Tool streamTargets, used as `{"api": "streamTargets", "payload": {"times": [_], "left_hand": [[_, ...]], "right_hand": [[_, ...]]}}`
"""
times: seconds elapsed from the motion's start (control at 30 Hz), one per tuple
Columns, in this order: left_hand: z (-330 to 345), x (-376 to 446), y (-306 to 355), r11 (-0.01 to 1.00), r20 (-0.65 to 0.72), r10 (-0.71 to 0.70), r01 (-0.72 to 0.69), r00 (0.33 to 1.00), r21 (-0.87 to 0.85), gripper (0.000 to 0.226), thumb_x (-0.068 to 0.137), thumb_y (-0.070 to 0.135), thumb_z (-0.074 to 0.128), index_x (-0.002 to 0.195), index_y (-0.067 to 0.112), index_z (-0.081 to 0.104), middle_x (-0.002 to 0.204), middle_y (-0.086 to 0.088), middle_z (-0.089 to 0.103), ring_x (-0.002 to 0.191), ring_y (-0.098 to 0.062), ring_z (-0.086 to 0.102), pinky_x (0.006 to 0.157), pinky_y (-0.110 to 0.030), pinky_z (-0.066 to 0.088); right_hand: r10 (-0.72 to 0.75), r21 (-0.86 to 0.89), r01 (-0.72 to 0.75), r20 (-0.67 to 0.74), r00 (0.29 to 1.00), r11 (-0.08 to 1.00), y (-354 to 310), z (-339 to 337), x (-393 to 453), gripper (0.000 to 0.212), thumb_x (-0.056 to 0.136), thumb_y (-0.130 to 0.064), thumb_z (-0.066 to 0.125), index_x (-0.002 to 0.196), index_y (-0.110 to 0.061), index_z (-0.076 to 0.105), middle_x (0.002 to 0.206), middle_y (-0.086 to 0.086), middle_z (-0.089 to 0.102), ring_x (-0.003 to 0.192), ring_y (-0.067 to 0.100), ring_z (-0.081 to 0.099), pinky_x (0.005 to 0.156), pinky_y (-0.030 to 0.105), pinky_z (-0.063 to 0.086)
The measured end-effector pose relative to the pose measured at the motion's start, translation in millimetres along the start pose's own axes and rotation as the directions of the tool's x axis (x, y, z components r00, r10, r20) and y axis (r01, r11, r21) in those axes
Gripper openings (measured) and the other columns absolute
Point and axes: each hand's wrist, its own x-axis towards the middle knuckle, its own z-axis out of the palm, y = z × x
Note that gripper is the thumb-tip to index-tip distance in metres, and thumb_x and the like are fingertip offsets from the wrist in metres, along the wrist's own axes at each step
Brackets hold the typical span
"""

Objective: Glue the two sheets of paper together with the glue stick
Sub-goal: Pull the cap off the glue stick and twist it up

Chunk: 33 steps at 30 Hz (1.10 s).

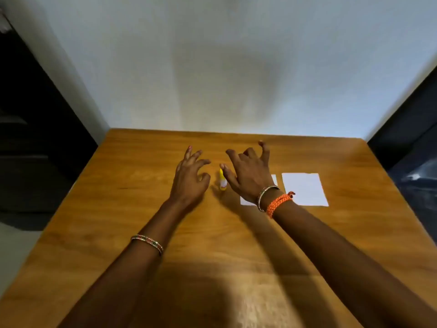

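A small glue stick (222, 180) with a yellow cap stands upright on the wooden table (118, 197), between my two hands. My left hand (191, 178) hovers just left of it, fingers spread and curled, holding nothing. My right hand (249, 176) hovers just right of it, fingers apart, its thumb close to the cap but apart from it. One white sheet of paper (303, 189) lies flat to the right. A second white sheet (247, 201) lies beside it, mostly hidden under my right hand and wrist.
A pale wall rises behind the table's far edge. Dark furniture stands off the table's left side and a dark surface (409, 143) off its right side. My shadow falls on the near part of the table.
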Motion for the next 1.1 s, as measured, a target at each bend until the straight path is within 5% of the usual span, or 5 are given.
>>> {"api": "streamTargets", "payload": {"times": [0.17,0.33,0.67,0.83,1.1], "left_hand": [[27,-28,-11,0.998,-0.01,0.067,-0.067,0.998,0.005,0.034,0.089,0.036,0.055,0.121,0.026,0.058,0.15,0.004,0.035,0.141,-0.002,-0.002,0.108,-0.03,0.009],[39,-48,-14,0.99,-0.065,0.128,-0.131,0.99,-0.056,0.028,0.085,0.034,0.063,0.113,0.03,0.062,0.146,0.0,0.041,0.141,-0.006,0.003,0.112,-0.045,0.014],[40,-76,-11,0.988,-0.212,0.145,-0.154,0.966,-0.027,0.024,0.088,0.026,0.056,0.11,0.023,0.064,0.114,0.007,0.063,0.131,-0.02,0.029,0.099,-0.035,0.015],[44,-75,-13,0.976,-0.164,0.213,-0.204,0.963,0.073,0.027,0.09,0.031,0.053,0.115,0.027,0.063,0.111,0.005,0.064,0.12,-0.019,0.035,0.098,-0.039,0.014],[33,-79,-4,0.991,-0.14,0.106,-0.116,0.984,-0.063,0.021,0.086,0.029,0.061,0.107,0.026,0.066,0.095,0.013,0.049,0.087,0.007,0.018,0.1,-0.039,0.017]], "right_hand": [[0.041,0.033,-0.042,0.011,0.999,0.999,-12,26,-14,0.041,0.096,-0.044,0.033,0.117,-0.016,0.054,0.096,0.007,0.07,0.108,0.027,0.056,0.103,0.047,0.005],[0.106,0.221,-0.083,-0.096,0.99,0.972,-23,34,-40,0.029,0.096,-0.034,0.038,0.115,-0.015,0.05,0.095,0.006,0.067,0.106,0.024,0.057,0.104,0.045,0.014],[0.528,0.724,-0.226,-0.219,0.82,0.651,-55,65,-90,0.027,0.092,-0.035,0.037,0.105,-0.014,0.049,0.082,-0.001,0.063,0.08,0.018,0.056,0.089,0.033,0.023],[0.405,0.661,-0.17,-0.221,0.887,0.731,-43,73,-96,0.021,0.095,-0.033,0.049,0.101,-0.014,0.051,0.08,-0.006,0.057,0.078,0.015,0.052,0.088,0.035,0.028],[0.501,0.914,-0.197,-0.007,0.865,0.354,-34,72,-89,0.021,0.094,-0.03,0.05,0.088,-0.011,0.051,0.074,0.004,0.053,0.069,0.014,0.048,0.053,0.016,0.039]]}}
